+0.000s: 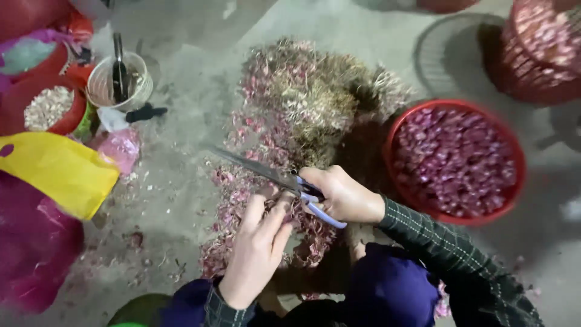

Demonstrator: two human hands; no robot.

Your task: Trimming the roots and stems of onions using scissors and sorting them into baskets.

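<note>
1. Grey concrete floor (181, 157) fills the head view, with a wide heap of dry roots and pinkish skins (302, 109) spread across its middle.
2. At the near edge of that heap, the right hand (345, 195) is clamped on the pale purple handles of a pair of scissors (275, 175), whose long blades point up and left, slightly parted.
3. Just below the blades, the left hand (257, 245) is pinched on a small shallot (270, 192); it is mostly hidden by the fingers, so its colour and shape are hard to read.
4. As a judgement, a clean snip needs the bulb held steady with the fingertips well back from the cutting edges, and only the rooty end offered to the blades.
5. To the right stands a red basket (454, 209) filled with purple trimmed bulbs; another red basket (532, 54) sits beyond it.
6. On the left lie a yellow plastic bag (54, 169), a red bowl (63, 118) of pale pieces and a clear tub (118, 82) holding a dark tool.
</note>
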